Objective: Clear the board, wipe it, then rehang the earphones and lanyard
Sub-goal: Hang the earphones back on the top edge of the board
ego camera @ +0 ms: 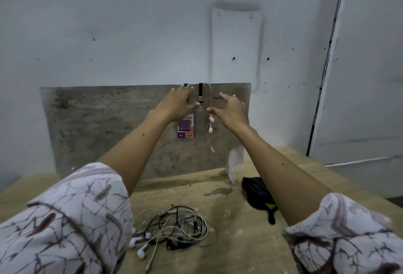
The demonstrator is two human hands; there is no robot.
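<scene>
Reaching my left hand (177, 103) spread onto the upright grey weathered board (98, 125), right hand (231, 110) spread, touching nothing, black lanyard with coloured badge (185, 128) and pink corded earphones (210, 121) hanging between them, tangled earphone pile (176, 232) below my wrists.

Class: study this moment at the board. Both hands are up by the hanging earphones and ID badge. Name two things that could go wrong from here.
1. The pink earphones hang by a thin cable over the board top edge; the right hand, fingers spread beside them, could knock them off.
2. The tangled earphones on the table lie heaped, so pulling one pair may drag others off.
</scene>
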